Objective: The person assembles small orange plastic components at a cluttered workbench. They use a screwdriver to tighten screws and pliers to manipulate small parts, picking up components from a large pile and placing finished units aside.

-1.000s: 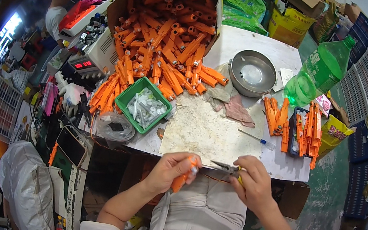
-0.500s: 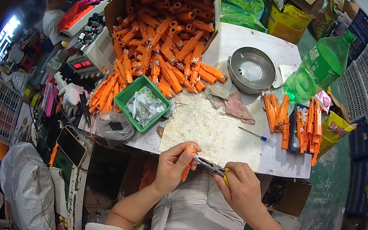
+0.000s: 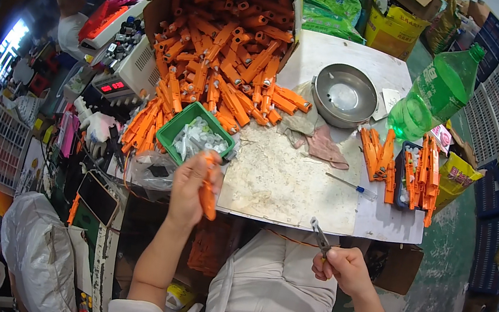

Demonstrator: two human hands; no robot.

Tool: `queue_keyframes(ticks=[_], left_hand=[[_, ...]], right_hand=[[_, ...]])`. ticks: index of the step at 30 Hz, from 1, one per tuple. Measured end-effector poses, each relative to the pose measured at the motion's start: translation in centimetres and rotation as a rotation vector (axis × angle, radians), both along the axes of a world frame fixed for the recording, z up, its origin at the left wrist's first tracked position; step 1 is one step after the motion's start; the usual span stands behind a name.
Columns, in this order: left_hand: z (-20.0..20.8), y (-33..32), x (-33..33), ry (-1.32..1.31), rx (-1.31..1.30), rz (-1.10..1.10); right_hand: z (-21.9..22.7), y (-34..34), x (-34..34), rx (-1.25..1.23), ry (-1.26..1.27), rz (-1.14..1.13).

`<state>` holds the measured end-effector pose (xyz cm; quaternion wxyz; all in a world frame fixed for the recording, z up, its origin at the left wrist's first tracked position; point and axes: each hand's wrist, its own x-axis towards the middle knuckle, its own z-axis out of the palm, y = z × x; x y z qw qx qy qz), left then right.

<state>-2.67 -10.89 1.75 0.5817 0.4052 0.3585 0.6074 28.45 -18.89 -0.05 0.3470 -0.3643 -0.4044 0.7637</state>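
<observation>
I see my left hand [image 3: 191, 187] closed around an orange part [image 3: 209, 189], fingers wrapped about its upper half so the lower end sticks out below the palm; the hand sits at the near-left edge of the table [image 3: 343, 56], just beside the green tray [image 3: 176, 132], fingertips almost at the tray's near corner; whether they touch it I cannot tell. My right hand [image 3: 344, 267] is shut in a fist on small pliers [image 3: 319, 234]; the pliers point up and left from the fist toward the table edge, their tips close together; this hand hangs off the table, above my lap, well apart from the left one.

The tray holds a heap of small clear pieces; behind it a big sack [image 3: 230, 29] spills orange parts across the table; between my hands lies a worn white mat [image 3: 292, 176]; beyond it a rag [image 3: 323, 147], a metal bowl [image 3: 344, 96] and a green bottle [image 3: 438, 88]; to the right a smaller row of orange parts [image 3: 386, 157] lies beside a dark tray [image 3: 408, 175]; a thin screwdriver [image 3: 352, 185] rests on the mat's right edge.
</observation>
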Motion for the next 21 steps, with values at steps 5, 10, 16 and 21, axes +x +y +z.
queue_keyframes(ticks=[5, 10, 16, 21], left_hand=[[-0.4, -1.6, 3.6, -0.432, -0.254, -0.321], [0.2, -2.9, 6.2, -0.583, -0.337, -0.486], [1.7, -4.6, 7.8, -0.265, -0.218, -0.602], [2.2, -5.4, 8.2, -0.076, -0.211, -0.592]], right_hand=[[0.0, 0.4, -1.5, 0.173, 0.033, 0.076], [-0.9, 0.7, -2.6, 0.202, 0.157, 0.085], [-2.7, 0.8, -3.0, 0.308, 0.328, 0.157], [-3.4, 0.4, -3.2, 0.257, 0.363, 0.203]])
